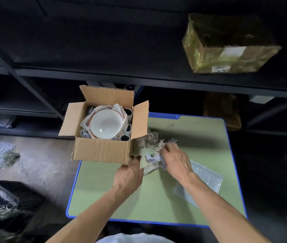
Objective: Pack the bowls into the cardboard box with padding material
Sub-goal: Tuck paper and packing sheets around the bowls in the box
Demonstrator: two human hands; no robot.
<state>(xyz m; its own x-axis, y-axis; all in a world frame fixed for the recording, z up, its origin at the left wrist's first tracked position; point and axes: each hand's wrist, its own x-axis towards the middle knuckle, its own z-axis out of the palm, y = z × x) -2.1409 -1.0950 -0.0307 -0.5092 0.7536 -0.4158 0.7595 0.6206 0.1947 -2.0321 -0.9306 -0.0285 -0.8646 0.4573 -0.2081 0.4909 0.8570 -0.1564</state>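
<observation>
Bowl (106,124) first: a white one sits mouth-up in the middle of the open cardboard box (102,151), with sheets of paper tucked round it. A reddish rim peeks out underneath, so I'd guess there's a stack, though I can't count them.

The left hand (130,171) is flat with its fingers straight and together, and it holds nothing. Its tips are just beside the box's near right corner. I can't tell if they actually touch it, but it looks like it's there to steady the box.

The right hand (174,158) is on top of the crumpled paper (152,162), fingers bent down into the wad. It's too blurry to tell whether it has a real grip or is just resting on it. My guess is it's grabbing filler for the top.

The paper pile lies right beside the box, so it's a short reach. Rolled paper tubes (125,138) stand along the inside walls, probably to stop the bowl sliding into the cardboard. All four flaps are folded out, which leaves room to drop stuff in.

A sheet of bubble wrap (207,178) lies under the right forearm on the green table (191,137). The box sits on the table's far left corner and hangs over the edge a bit. I'd nudge it inward before pressing anything down.
</observation>
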